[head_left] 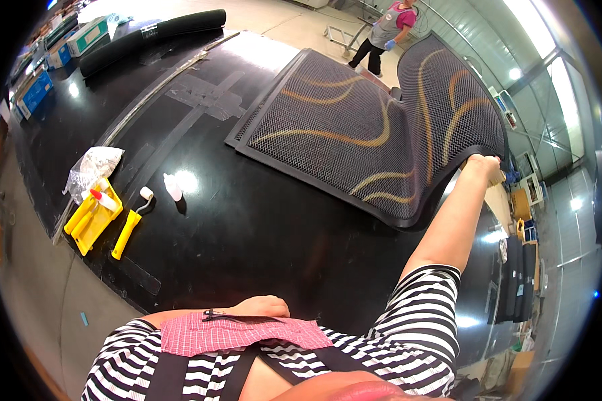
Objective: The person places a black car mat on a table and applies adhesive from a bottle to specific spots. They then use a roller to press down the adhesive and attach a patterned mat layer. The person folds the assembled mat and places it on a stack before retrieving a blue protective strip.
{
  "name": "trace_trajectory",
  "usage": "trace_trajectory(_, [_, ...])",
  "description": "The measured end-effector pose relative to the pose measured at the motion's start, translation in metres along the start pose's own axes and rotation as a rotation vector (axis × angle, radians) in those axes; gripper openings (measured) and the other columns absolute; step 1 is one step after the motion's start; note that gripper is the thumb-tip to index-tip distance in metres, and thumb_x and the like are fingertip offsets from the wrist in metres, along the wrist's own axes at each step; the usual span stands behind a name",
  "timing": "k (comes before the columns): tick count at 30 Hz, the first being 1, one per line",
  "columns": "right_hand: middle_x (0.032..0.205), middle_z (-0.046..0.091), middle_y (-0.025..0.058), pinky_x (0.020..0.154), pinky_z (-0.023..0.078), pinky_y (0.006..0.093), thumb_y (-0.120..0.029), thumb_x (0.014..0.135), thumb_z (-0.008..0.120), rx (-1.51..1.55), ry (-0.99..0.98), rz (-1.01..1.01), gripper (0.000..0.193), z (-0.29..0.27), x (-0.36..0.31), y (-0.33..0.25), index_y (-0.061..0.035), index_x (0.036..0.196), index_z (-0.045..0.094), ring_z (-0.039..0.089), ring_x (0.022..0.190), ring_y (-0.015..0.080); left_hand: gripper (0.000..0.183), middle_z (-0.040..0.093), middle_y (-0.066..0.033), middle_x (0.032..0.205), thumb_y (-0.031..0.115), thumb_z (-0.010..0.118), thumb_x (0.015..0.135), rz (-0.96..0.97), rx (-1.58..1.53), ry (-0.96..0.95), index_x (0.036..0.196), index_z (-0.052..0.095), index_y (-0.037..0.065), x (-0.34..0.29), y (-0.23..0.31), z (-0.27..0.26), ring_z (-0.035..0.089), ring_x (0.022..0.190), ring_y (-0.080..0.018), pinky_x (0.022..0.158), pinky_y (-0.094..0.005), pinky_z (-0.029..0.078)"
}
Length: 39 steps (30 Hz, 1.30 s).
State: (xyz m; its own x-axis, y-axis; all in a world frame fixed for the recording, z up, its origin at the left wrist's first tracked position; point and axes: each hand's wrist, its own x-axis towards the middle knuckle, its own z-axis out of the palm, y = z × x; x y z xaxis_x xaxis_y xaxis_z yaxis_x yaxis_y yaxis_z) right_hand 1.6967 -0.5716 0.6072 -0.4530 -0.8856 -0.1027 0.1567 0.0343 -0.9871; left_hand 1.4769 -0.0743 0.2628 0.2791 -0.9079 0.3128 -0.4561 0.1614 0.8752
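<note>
A large dark mesh mat (328, 127) with gold wavy lines lies across the right part of the black table (247, 234). Its right section rises and curves upward, bending along a fold. My right arm is stretched far out, and my right hand (486, 168) grips the mat's raised near-right border; its fingertips are partly hidden. Close to my body, at the table's near edge, my left hand (264, 307) rests with fingers curled in, and nothing shows in it. Pink checked cloth (247, 334) on my chest covers part of that forearm.
At left are a yellow tray (97, 220) holding a red-capped bottle, a yellow-handled roller (128, 230), a small white bottle (172, 187) and a plastic bag (95, 167). A black roll (154, 41) and boxes (35, 92) lie farther back. A person (385, 37) stands beyond the mat.
</note>
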Motion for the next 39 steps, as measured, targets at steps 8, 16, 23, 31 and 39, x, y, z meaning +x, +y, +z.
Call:
trace_trajectory(8, [0.156, 0.041, 0.0173, 0.114, 0.038, 0.0423, -0.028, 0.089, 0.055, 0.191, -0.168, 0.297, 0.058, 0.019, 0.025, -0.002, -0.0025, 0.141, 0.047, 0.046, 0.139, 0.0284, 0.029, 0.064, -0.0121, 0.107, 0.027, 0.058, 0.096, -0.018, 0.001, 0.003, 0.108, 0.065, 0.002, -0.001, 0.003, -0.004, 0.062, 0.107, -0.0318, 0.091, -0.0403, 0.052])
trace_trajectory(16, [0.145, 0.054, 0.0205, 0.112, 0.042, 0.0449, -0.034, 0.099, 0.044, 0.143, -0.125, 0.191, 0.053, -0.004, 0.011, -0.009, 0.0053, 0.130, 0.060, 0.055, 0.132, 0.0335, 0.030, 0.064, -0.0121, 0.108, 0.028, 0.057, 0.097, -0.021, 0.023, -0.011, 0.108, 0.065, 0.002, -0.002, 0.000, -0.002, 0.062, 0.108, -0.0315, 0.093, -0.0402, 0.051])
trace_trajectory(23, [0.145, 0.055, 0.0210, 0.112, 0.043, 0.0474, -0.035, 0.102, 0.039, 0.114, -0.182, 0.127, 0.054, -0.008, 0.018, -0.006, 0.0076, 0.130, 0.059, 0.054, 0.132, 0.0363, 0.030, 0.064, -0.0119, 0.108, 0.029, 0.055, 0.099, -0.048, 0.002, -0.016, 0.109, 0.065, 0.003, -0.002, 0.004, -0.004, 0.062, 0.108, -0.0316, 0.093, -0.0400, 0.051])
trace_trajectory(31, [0.146, 0.053, 0.0217, 0.114, 0.041, 0.0469, -0.034, 0.103, 0.041, 0.155, -0.140, 0.124, 0.054, -0.010, 0.012, -0.006, 0.0077, 0.133, 0.057, 0.053, 0.133, 0.0373, 0.030, 0.064, -0.0126, 0.108, 0.029, 0.054, 0.099, -0.028, 0.025, -0.015, 0.110, 0.065, 0.003, -0.003, -0.001, 0.000, 0.062, 0.108, -0.0321, 0.093, -0.0401, 0.051])
trace_trajectory(39, [0.144, 0.055, 0.0216, 0.112, 0.044, 0.0438, -0.033, 0.101, 0.043, 0.166, -0.130, 0.124, 0.053, -0.008, 0.005, -0.005, 0.0095, 0.129, 0.058, 0.056, 0.131, 0.0335, 0.030, 0.064, -0.0126, 0.110, 0.028, 0.054, 0.098, -0.006, 0.023, -0.018, 0.111, 0.065, 0.003, -0.004, 0.001, -0.002, 0.062, 0.109, -0.0327, 0.094, -0.0405, 0.050])
